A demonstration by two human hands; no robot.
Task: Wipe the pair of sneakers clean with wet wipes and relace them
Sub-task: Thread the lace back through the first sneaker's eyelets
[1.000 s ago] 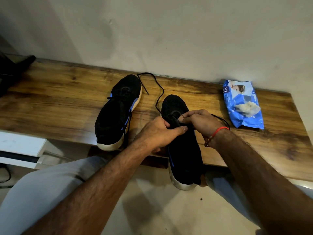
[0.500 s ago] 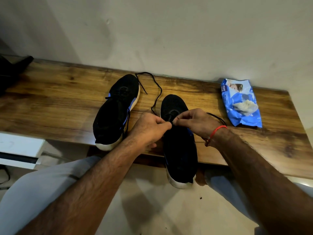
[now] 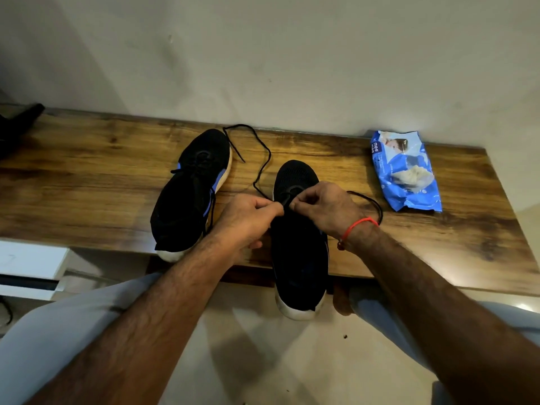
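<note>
Sneaker [image 3: 298, 252] heel overhangs table [image 3: 87, 182] edge, both hands lacing.

A wood-grain surface [image 3: 87, 182] set against a pale wall carries a pair of black sneakers with white soles. The left sneaker [image 3: 191, 194] lies angled on the wood, its heel at the near edge; the right sneaker [image 3: 298, 258] overhangs that edge heel-first. A loose black lace [image 3: 263, 159] trails across the wood between them. A blue wet-wipes pack [image 3: 406, 171] lies flat to the right, well apart from the sneakers.
</note>
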